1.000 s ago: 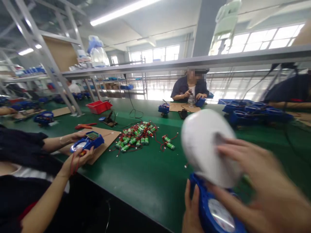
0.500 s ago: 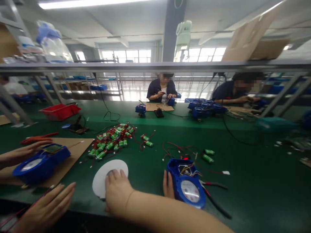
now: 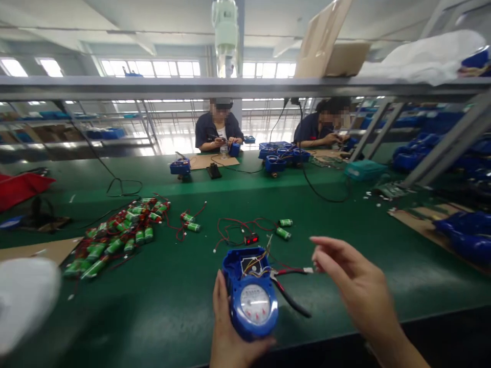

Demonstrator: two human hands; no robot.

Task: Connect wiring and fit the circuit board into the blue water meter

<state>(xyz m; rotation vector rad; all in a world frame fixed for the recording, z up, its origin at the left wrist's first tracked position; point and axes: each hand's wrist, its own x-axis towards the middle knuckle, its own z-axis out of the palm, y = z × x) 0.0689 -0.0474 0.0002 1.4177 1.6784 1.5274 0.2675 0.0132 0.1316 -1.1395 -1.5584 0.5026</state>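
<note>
Hands (image 3: 232, 337) (image 3: 356, 286) apart (left one around blue meter (image 3: 251, 294))

Cardboard box (image 3: 316, 48) atop grey shelf (image 3: 153, 90)

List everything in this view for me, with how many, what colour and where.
Table: 1, green, full width
Meter: 1, blue, front centre
Pliers: 1, red-black, right of meter
Display: 1, black-red, behind meter
Batteries: uncounted pile plus four loose, green, left and behind meter
Blurred object: 1, white, left edge
Tray: 1, red, left edge
Casings: several, blue, far side and right
Small box: 1, teal, far right
Cardboard sheets: several, brown, on table
Shelf: 1, grey, above table
Bottle: 1, pale green, on shelf
Carton: 1, brown, on shelf
Bundle: 1, white, shelf's right end
Co-workers: 2, dark tops, across table
Left hand: 1, bare, gripping meter
Right hand: 1, bare, right of pliers, holding nothing visible
</note>
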